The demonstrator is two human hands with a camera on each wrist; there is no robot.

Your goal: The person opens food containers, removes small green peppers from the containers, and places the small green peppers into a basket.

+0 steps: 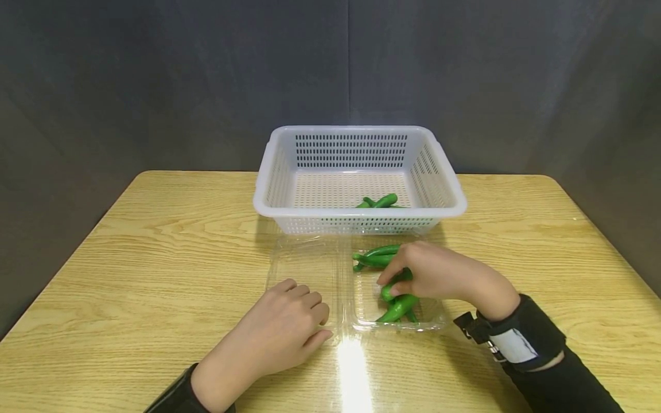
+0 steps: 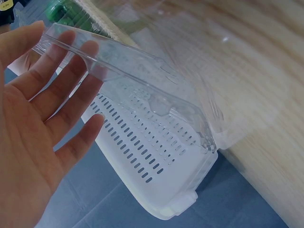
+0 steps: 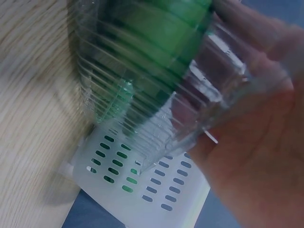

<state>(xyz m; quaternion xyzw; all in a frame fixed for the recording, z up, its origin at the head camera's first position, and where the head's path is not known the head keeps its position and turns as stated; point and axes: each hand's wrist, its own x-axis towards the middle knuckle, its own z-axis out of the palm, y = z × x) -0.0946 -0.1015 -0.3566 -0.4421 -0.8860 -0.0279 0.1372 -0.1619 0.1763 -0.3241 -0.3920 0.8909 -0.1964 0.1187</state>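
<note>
My right hand (image 1: 439, 272) reaches into the right half of a clear plastic clamshell box (image 1: 364, 295), thumb and fingers pinching a green pepper (image 1: 387, 292). Other green peppers lie around it in the box: some long ones (image 1: 377, 261) toward the back and a thicker one (image 1: 400, 308) at the front. Seen through the ribbed box wall in the right wrist view, a pepper (image 3: 161, 33) shows blurred. My left hand (image 1: 281, 327) is at the front of the box's opened lid (image 1: 310, 261), fingers loosely bent and holding nothing. Its fingertips overlap the clear lid (image 2: 142, 71) in the left wrist view.
A white perforated plastic basket (image 1: 361, 212) stands right behind the box, with a few green peppers (image 1: 385, 201) near its front wall. Everything rests on a wood-grain table (image 1: 170, 258). A dark grey curtain-like backdrop (image 1: 206, 86) rises behind the table.
</note>
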